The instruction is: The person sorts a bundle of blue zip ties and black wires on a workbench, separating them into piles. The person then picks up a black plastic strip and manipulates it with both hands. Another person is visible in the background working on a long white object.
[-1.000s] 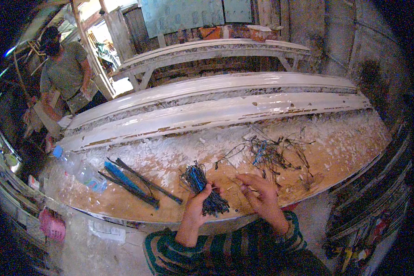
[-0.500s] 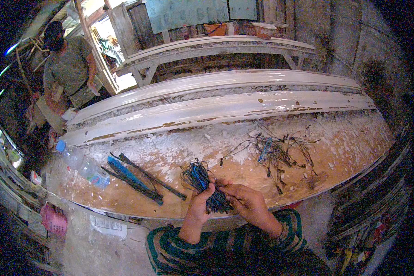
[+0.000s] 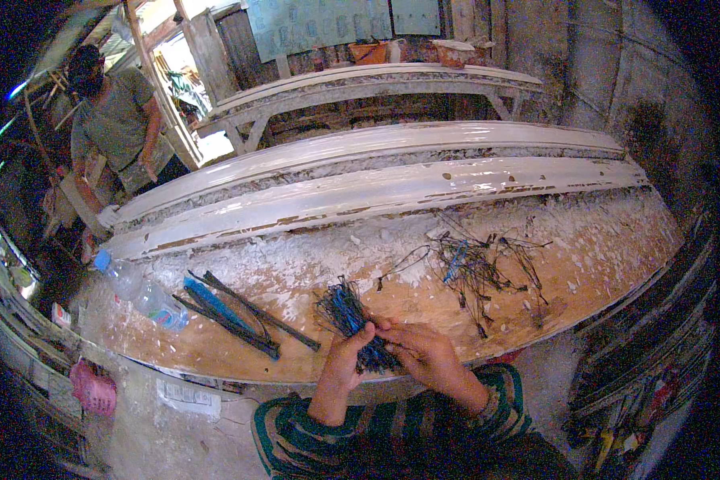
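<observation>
A bundle of thin black and blue cords [image 3: 342,308] stands at the table's near edge, its looped ends fanned out at the top. My left hand [image 3: 344,364] is closed round its left side, thumb across the front. My right hand [image 3: 432,356] presses against the right side with the fingers together; part of the bundle is hidden behind both hands. To the left lie several bound black and blue cord strips [image 3: 232,316]. A loose tangle of black cords [image 3: 484,268] with a bit of blue spreads out to the right.
The wooden table [image 3: 288,356] is flecked with white paint. Long white mouldings [image 3: 312,204] run across its far side. A clear plastic bottle [image 3: 140,292] lies at the left. Beyond, another person [image 3: 120,120] stands at the far left, and a white bench [image 3: 360,84] stands behind.
My right hand's fingers have shifted and straightened against the bundle. The other person's arm has lowered slightly. The whole view has moved a little.
</observation>
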Demonstrator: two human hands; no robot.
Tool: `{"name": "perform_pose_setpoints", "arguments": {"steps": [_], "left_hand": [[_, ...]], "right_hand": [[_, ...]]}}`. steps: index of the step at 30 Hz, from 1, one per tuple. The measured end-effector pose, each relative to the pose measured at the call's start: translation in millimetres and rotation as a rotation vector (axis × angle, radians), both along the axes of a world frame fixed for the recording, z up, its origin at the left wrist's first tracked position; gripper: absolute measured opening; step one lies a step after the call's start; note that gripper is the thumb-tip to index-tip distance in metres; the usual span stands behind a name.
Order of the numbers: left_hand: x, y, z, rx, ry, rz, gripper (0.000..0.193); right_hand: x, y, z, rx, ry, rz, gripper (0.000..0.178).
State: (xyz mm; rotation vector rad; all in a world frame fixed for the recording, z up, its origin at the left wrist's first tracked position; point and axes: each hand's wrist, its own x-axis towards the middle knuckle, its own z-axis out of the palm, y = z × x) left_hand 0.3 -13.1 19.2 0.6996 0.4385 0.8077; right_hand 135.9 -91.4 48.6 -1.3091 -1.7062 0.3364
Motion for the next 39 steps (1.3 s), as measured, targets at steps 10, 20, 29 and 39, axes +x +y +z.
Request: {"name": "perform_pose_setpoints", "arguments": {"steps": [10,20,29,39], "left_hand": [[2.2,6.0,-8.5,-0.163,-0.220,0.058,0.016],[4.2,6.0,-2.2,-0.100,-0.233,0.101,0.015],[3.1,6.8,-8.1,-0.087,-0.154,0.090,0.015],[1.4,5.8,-5.4,-0.134,-0.094,0.062,0.017]], "right_hand": [[58.0,0.9,6.2,-0.040,-0.286,-0.441,0.012],[78.9,2.2,-2.9,-0.219,-0.415,-0.524,0.020],[76.9,1.9,0.1,-0.055,-0.229,-0.500,0.024],[63.3,1.5,3.4,0.070,0.101,-0.402,0.020]]}}
